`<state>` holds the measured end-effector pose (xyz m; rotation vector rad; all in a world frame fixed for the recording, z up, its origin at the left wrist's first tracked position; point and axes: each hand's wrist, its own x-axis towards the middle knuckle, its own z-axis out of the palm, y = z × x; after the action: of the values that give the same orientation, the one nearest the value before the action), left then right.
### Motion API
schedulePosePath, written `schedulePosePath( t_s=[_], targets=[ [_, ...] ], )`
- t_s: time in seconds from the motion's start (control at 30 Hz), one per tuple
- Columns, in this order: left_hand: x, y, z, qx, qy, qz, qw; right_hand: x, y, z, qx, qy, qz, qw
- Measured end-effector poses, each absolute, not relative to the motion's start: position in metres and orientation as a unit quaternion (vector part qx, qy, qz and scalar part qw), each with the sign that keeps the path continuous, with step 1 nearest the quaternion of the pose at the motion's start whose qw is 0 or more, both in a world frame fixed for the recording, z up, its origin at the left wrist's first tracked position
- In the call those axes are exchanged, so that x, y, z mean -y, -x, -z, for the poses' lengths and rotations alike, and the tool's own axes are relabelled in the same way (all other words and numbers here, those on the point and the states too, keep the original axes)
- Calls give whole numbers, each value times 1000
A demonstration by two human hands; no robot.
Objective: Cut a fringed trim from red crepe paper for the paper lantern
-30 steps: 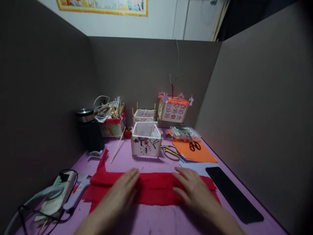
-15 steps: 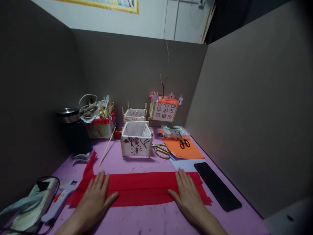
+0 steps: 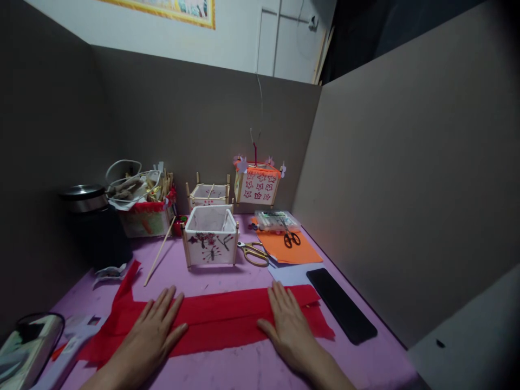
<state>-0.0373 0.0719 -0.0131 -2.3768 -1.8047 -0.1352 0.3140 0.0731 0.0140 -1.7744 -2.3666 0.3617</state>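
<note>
A long strip of thin red material (image 3: pixel 223 319), cloth or crepe paper, lies across the table in front of me. A crease runs along its length, and a narrow tail sticks up at its left end. My left hand (image 3: pixel 152 327) rests flat on the left part, fingers spread. On the right part, my right hand (image 3: pixel 286 325) also lies flat with the thumb apart, pointing inward. Neither hand grips anything. Just beyond the strip stands a white box-shaped lantern (image 3: pixel 211 244) with wooden corner sticks and painted flowers.
Gold-handled scissors (image 3: pixel 255 254), orange paper (image 3: pixel 296 250), black-handled scissors (image 3: pixel 291 239) and a black phone (image 3: pixel 341 306) lie to the right. On the left are a thin stick (image 3: pixel 160 252), a dark flask (image 3: pixel 95 233), a glue gun (image 3: pixel 67 352) and a power strip (image 3: pixel 30 346). Grey partitions (image 3: pixel 195 108) enclose the table.
The view has turned a little right, so everything sits further left in it. My left hand has slid slightly to the right along the red strip; the right hand stays about where it was.
</note>
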Motion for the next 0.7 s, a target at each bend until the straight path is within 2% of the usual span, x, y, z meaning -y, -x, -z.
schedulePosePath(
  t_s=[0.13, 0.3, 0.5, 0.57, 0.7],
  targets=[
    [-71, 43, 12, 622, 780, 21, 62, -81, -334, -10, 739, 667, -79, 59],
    [-77, 46, -35, 645, 763, -11, 39, -94, -358, -28, 761, 645, 2, 69],
    [-97, 44, -84, 646, 758, -86, -21, -122, -375, -49, 786, 616, -52, 15],
    [-100, 49, -86, 638, 765, -82, -21, -126, -381, -50, 786, 612, -75, 31],
    [-100, 63, -83, 631, 773, -46, -58, -131, -395, -54, 749, 626, -181, 115]
  ],
)
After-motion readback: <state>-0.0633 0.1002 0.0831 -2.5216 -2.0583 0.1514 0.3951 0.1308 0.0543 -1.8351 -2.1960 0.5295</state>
